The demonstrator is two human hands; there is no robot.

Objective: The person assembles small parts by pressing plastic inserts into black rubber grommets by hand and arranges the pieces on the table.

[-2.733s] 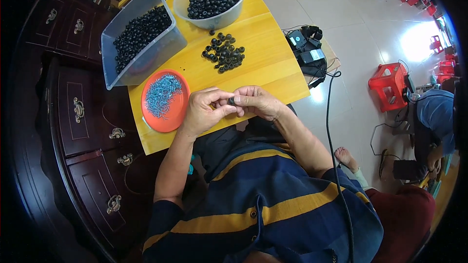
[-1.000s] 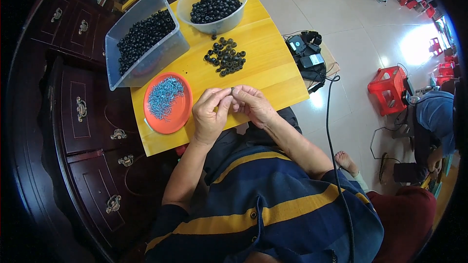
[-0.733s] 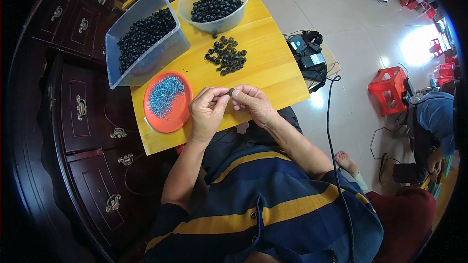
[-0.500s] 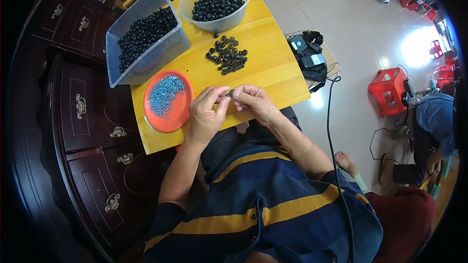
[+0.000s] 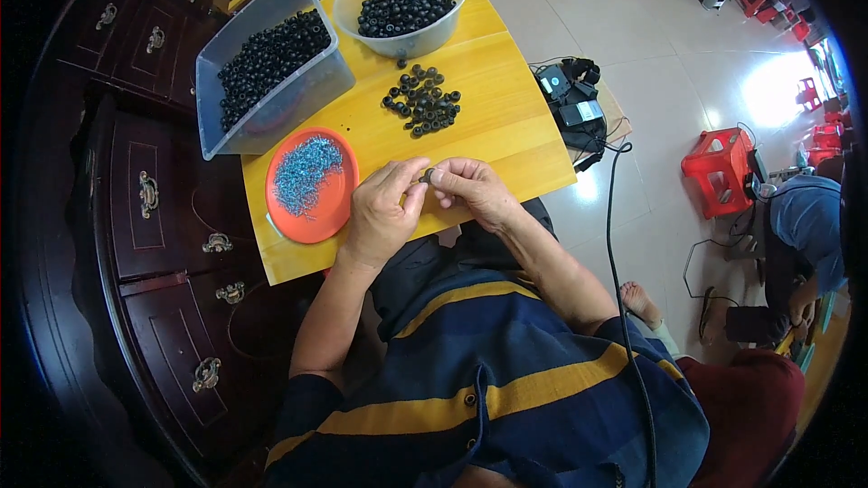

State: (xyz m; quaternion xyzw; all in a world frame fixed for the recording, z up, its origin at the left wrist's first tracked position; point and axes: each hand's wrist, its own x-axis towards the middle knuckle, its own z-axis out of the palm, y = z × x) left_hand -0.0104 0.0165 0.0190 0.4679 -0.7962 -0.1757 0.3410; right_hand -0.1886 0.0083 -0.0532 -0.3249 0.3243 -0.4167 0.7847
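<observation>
One small, dark, round piece (image 5: 429,177), surface detail too small to tell, is held just above the near edge of the counter (image 5: 511,104). It is pinched between the thumb and fingers of the right hand (image 5: 477,192). At the left hand (image 5: 382,203), thumb and forefinger are parted beside the piece; whether contact is made by them cannot be told.

Counter: yellow, smooth, wood-grained, with a curved outline.

Plate (image 5: 336,208): orange, oval, smooth; thin blue-silver slivers (image 5: 303,176) are heaped on it, left of the left hand.

Bin (image 5: 303,95): translucent plastic, rectangular, tilted-looking in the wide view; filled in part with glossy black rounded pieces (image 5: 271,63).

Tub (image 5: 411,45): translucent plastic, round-rimmed; black pierced pieces (image 5: 405,9) are mounded inside.

Loose pile (image 5: 423,107): dark, ring-like, holed pieces, spread in front of the tub; a single piece (image 5: 401,64) is set near the tub's base.
</observation>
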